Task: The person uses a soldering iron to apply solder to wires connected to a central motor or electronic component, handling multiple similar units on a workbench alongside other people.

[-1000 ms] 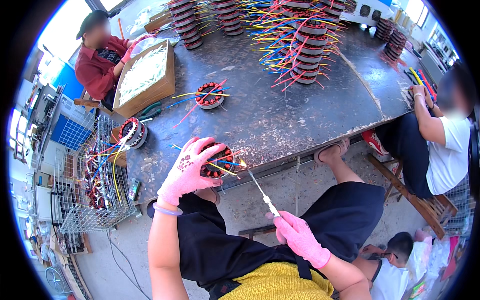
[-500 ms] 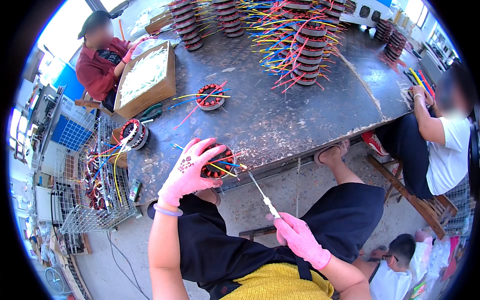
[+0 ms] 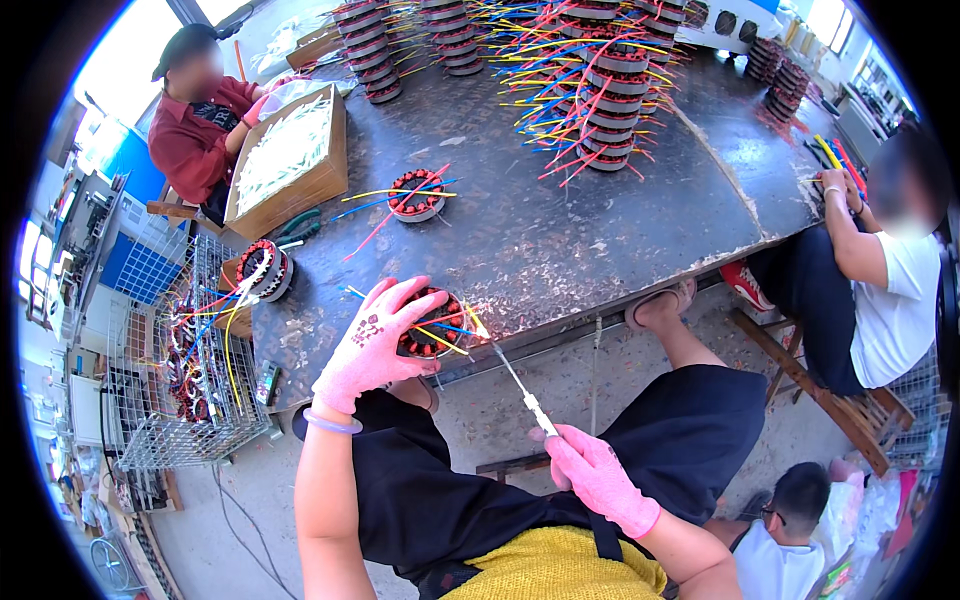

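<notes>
At the table's near edge, my left hand [image 3: 368,345], in a pink glove, is wrapped round a motor stator [image 3: 418,342] with red windings. Red, blue and yellow wires stick out of it to the right. My right hand [image 3: 600,478], also gloved in pink, grips a thin metal-shafted tool [image 3: 532,402] by its white handle. The tool's tip reaches up to the wire ends beside the stator, where a yellow wire end looks bright; whether the tip touches it I cannot tell. Another stator [image 3: 416,197] with loose wires lies farther back on the table.
Tall stator stacks [image 3: 610,110] stand at the back of the dark table [image 3: 560,240]. At left are a stator [image 3: 265,270] with white lacing, green-handled pliers [image 3: 302,224], a cardboard box [image 3: 335,165] of white pieces and a wire basket [image 3: 165,430]. Other people sit left, right and lower right.
The tool's tip has shifted slightly up and left, and the yellow wire end beside it now points more upward. My left hand still holds the stator in nearly the same place.
</notes>
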A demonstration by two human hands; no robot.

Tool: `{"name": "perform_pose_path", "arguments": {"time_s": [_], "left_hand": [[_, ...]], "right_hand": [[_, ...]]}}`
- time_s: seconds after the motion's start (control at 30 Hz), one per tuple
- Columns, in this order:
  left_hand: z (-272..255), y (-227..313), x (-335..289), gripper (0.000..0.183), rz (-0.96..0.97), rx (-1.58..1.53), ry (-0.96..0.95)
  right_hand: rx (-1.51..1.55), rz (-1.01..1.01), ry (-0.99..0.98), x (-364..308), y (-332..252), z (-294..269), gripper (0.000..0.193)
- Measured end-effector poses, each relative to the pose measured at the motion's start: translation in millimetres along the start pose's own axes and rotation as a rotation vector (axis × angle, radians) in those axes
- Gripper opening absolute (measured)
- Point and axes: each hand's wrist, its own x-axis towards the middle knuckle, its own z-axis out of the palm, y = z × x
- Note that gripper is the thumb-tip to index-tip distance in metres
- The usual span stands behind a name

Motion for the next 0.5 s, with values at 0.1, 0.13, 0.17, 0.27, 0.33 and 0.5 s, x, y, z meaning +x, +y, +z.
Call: {"name": "perform_pose_path", "arguments": {"time_s": [0.1,0.13,0.17,0.27,0.33,0.5], "left_hand": [[0,0,0,0.088,-0.005,0.008,0.001],[0,0,0,0.088,-0.007,0.006,0.001],[0,0,0,0.088,-0.008,0.005,0.000],[1,0,-1,0.088,-0.021,0.004,-0.003],[1,1,0,0.087,-0.016,0.008,0.006],[1,1,1,0.085,0.020,0.011,0.035]], "right_hand": [[-0.103,-0.038,-0.012,3,4,-4,0.033],[-0.121,-0.042,-0.016,2,4,-4,0.033],[-0.140,-0.046,-0.019,2,2,-4,0.033],[-0.192,-0.043,-0.014,1,-6,-3,0.032],[-0.160,-0.026,-0.006,1,-7,-1,0.032],[-0.117,-0.033,0.001,-1,-4,-1,0.033]]}}
